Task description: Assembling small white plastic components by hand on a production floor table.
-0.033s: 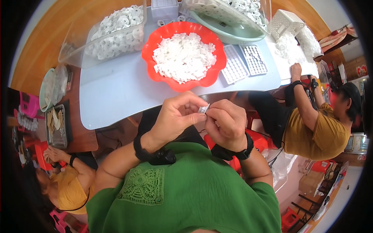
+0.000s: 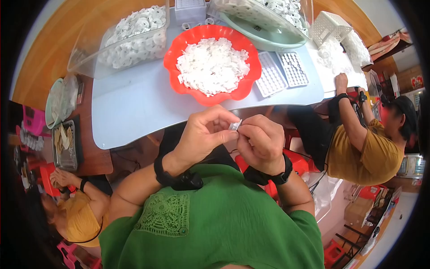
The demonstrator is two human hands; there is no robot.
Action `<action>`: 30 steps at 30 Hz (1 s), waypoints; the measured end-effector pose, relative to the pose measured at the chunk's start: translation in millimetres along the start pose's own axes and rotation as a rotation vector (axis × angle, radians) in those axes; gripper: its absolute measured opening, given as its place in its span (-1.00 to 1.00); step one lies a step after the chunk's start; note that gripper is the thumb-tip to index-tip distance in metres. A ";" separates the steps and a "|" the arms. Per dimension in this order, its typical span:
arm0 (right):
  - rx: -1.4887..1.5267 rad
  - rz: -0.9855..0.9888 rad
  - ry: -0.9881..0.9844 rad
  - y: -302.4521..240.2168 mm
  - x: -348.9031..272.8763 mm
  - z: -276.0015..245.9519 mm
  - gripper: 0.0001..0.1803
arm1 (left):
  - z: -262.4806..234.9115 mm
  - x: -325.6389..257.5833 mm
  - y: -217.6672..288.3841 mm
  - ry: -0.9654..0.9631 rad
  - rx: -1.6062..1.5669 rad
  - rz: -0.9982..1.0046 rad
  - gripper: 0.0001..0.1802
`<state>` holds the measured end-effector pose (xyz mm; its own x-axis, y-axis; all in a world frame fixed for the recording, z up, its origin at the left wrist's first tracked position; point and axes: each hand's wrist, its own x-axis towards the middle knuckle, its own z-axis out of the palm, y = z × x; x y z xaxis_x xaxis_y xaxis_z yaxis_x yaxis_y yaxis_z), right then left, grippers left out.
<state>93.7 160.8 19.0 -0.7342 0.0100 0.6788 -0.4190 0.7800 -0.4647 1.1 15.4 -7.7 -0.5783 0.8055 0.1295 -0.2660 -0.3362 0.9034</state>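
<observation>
Just in front of the table edge, my left hand pinches a small white plastic part between thumb and forefinger. Close against it, my right hand has its thumb and forefinger pressed together at the part's right side. Whether these fingertips also hold a second small piece is hidden. Beyond both hands stands a red wavy-rimmed bowl heaped with thin white plastic pieces.
A clear bin of white round parts stands far left. Right of the bowl lie two white trays with rows of round cells. Behind them is a pale green basin. Co-workers sit at the right and left.
</observation>
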 end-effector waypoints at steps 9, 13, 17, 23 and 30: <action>0.071 0.006 -0.055 4.1 1.3 -4.4 -0.77 | 4.2 -0.8 1.5 0.030 0.003 -0.072 -0.77; 0.130 0.009 -0.093 5.1 2.9 -7.4 -0.78 | 5.3 -1.8 0.3 0.038 -0.012 -0.104 -0.78; 0.136 0.023 -0.124 4.7 5.4 -8.6 -0.80 | 4.9 -2.7 -0.7 0.061 0.004 -0.124 -0.78; 0.069 0.046 -0.023 4.3 7.1 -3.6 -0.80 | 2.5 0.6 5.0 0.054 0.169 -0.126 -0.78; 0.098 0.064 -0.046 3.9 5.9 -2.7 -0.80 | 5.5 -2.2 3.5 0.100 0.127 -0.107 -0.79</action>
<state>89.2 165.5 22.7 -0.7842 0.0276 0.6199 -0.4185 0.7141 -0.5612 5.7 15.1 -2.5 -0.6272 0.7788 -0.0054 -0.2339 -0.1817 0.9551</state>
